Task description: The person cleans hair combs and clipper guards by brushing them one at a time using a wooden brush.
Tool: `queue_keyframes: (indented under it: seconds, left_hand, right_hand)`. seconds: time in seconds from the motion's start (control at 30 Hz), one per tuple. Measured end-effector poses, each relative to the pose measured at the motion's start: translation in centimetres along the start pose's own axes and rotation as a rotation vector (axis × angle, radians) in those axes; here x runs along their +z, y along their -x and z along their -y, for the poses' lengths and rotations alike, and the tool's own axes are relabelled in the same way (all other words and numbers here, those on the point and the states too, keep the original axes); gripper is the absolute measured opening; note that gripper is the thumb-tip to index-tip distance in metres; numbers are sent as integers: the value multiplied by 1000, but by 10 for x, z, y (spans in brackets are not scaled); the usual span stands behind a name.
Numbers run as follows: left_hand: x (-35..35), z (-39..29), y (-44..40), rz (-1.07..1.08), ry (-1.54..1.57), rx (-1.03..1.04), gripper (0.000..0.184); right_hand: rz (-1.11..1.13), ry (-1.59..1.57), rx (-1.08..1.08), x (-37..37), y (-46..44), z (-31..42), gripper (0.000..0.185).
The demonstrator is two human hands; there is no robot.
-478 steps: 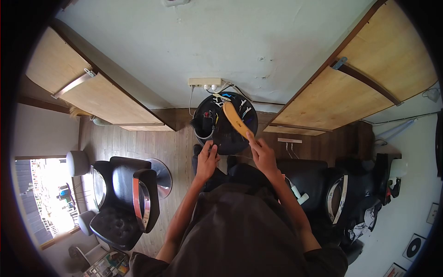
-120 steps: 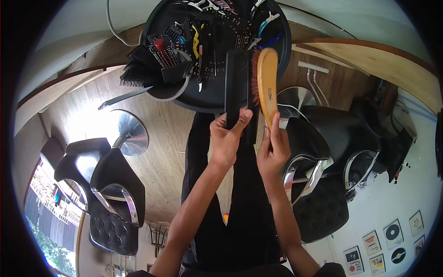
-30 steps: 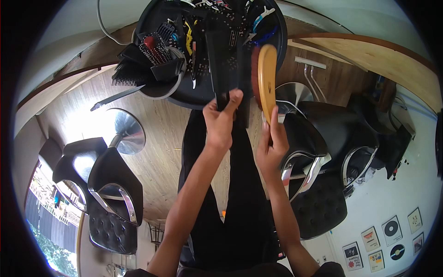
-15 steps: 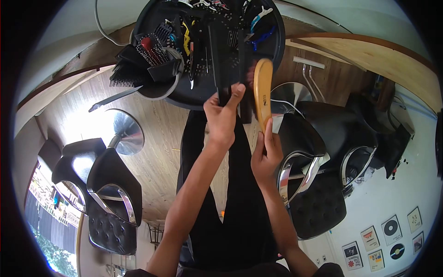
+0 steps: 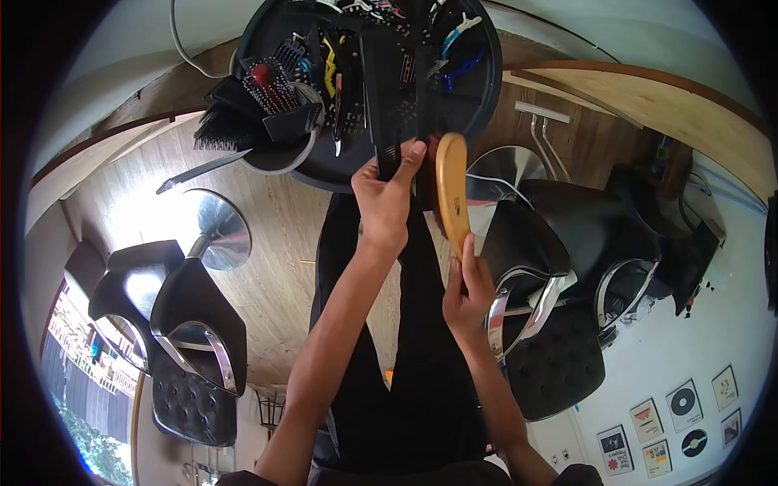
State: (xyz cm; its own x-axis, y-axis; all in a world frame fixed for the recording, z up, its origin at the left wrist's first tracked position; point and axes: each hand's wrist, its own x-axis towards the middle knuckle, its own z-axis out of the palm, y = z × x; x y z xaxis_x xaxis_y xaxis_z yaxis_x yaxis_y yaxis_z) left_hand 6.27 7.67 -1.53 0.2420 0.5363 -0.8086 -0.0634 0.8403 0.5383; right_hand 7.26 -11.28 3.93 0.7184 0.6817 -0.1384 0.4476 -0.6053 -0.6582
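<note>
My left hand is closed around the lower end of a long, flat black tool, pointing away from me over the tray. Its exact kind is unclear against the dark background. Fingers of my right hand grip the narrow handle of a wooden brush with a pale curved back. Dark reddish bristles face left, beside the black tool and my left fingertips; I cannot tell whether they touch. Beyond both hands is a round black tray bearing hair clips and combs.
At the tray's left, a round holder carries several hairbrushes, one with a red centre. A yellow clip and a blue clip lie on the tray. Black salon chairs stand left and right on the wooden floor.
My right hand has drawn the brush toward me and slightly left along the black tool. My left hand and the black tool have shifted only slightly.
</note>
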Motion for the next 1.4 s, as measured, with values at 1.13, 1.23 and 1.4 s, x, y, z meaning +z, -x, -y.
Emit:
queue_keyframes:
  seconds: [1.13, 1.23, 1.4]
  left_hand:
    - [-8, 10, 7, -65, -46, 33, 16]
    - [-10, 19, 15, -45, -83, -12, 16]
    - [-14, 31, 28, -44, -86, -26, 20]
  right_hand:
    - [-37, -23, -26, 13, -13, -10, 61]
    - [-68, 11, -10, 17, -24, -8, 63]
    - [-109, 37, -27, 27, -47, -13, 63]
